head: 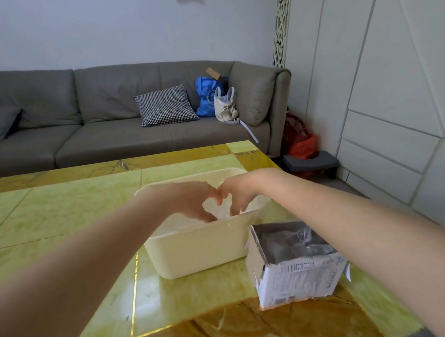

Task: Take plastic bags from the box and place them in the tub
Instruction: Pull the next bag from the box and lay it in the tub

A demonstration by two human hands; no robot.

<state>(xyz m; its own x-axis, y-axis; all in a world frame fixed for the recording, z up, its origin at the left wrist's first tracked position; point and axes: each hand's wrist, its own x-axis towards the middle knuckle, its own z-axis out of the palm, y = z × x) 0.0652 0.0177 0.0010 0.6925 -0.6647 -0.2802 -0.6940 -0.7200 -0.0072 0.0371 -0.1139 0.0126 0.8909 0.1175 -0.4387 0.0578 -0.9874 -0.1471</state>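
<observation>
A cream plastic tub (198,252) stands in the middle of the yellow-green table (53,211). Both my hands reach down into it side by side, their thumbs touching. My left hand (194,202) and my right hand (235,194) have their fingers pointing down onto pale plastic bags (216,211) lying inside the tub. The fingertips are partly hidden by the tub's near wall. To the right of the tub sits an open torn cardboard box (293,277) with clear plastic bags (297,240) inside.
Behind the table runs a grey sofa (98,122) with a checked cushion (164,105), a blue bag (206,94) and a white bag (224,103). White panelled cabinets (388,92) line the right wall. A dark step stool (310,164) and red bags (297,136) lie on the floor.
</observation>
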